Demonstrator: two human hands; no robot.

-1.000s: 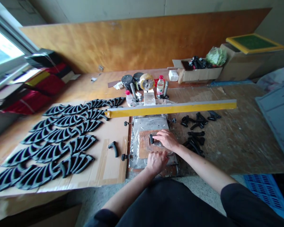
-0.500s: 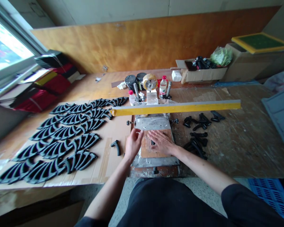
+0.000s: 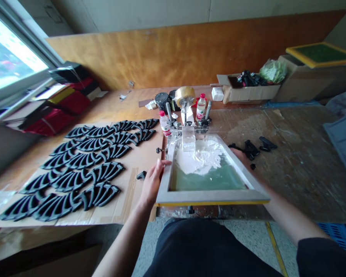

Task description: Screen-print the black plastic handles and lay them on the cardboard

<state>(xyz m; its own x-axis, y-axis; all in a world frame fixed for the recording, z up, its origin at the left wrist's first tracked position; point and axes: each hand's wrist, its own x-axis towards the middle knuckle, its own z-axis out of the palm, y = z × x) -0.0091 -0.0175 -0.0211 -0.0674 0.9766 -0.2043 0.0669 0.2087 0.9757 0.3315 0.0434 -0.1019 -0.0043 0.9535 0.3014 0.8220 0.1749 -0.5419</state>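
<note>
A framed screen (image 3: 213, 196) with a grey-and-yellow frame is lowered over the work plate, with white paste (image 3: 200, 159) spread on its green mesh. My left hand (image 3: 153, 180) is at the frame's left side, its fingers closed on the edge. Beyond the frame's right side, my right hand (image 3: 240, 154) is beside loose black curved parts (image 3: 250, 149); its fingers are mostly hidden. One black part (image 3: 141, 175) lies left of my left hand. A clear block (image 3: 188, 139) hangs above the paste.
Rows of black curved parts (image 3: 77, 163) cover cardboard at the left. Behind the screen stand clamp posts (image 3: 208, 110), a tape roll (image 3: 185, 96), bottles (image 3: 201, 106) and black tubs (image 3: 162, 102). An open carton (image 3: 252, 93) is at the back right.
The framed screen has swung down from its raised position, covering the work plate. My left hand has moved slightly left to its edge; my right hand has moved right, off the plate, toward the loose parts.
</note>
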